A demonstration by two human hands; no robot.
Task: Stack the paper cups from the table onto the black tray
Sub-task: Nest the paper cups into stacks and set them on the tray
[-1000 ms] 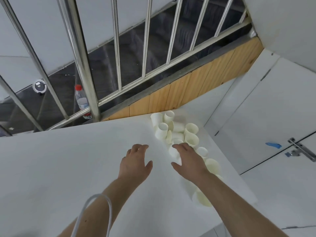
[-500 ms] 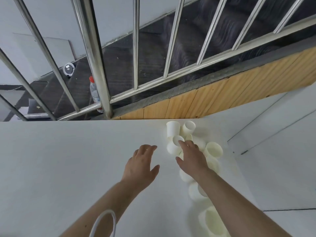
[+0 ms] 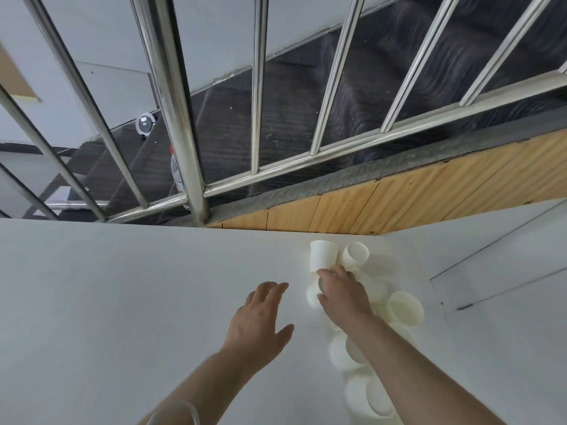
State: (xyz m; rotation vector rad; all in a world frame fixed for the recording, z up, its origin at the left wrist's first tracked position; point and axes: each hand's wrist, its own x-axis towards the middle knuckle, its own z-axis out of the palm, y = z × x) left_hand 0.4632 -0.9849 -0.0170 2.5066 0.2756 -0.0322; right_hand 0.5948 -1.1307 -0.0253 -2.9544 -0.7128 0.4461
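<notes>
Cups (image 3: pixel 362 320) are lying scattered along the right side of the white table (image 3: pixel 122 302), some upright, some tipped over. Right hand (image 3: pixel 343 292) is curling its fingers around one cup (image 3: pixel 316 294) in the cluster. Left hand (image 3: pixel 260 320) is hovering just beside it, fingers spread and holding nothing. Steel railing (image 3: pixel 184 118) is standing behind the table.

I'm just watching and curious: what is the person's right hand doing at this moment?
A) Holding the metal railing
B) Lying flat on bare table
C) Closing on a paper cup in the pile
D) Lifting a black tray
C: the right hand curls its fingers around a paper cup in the pile.
</notes>
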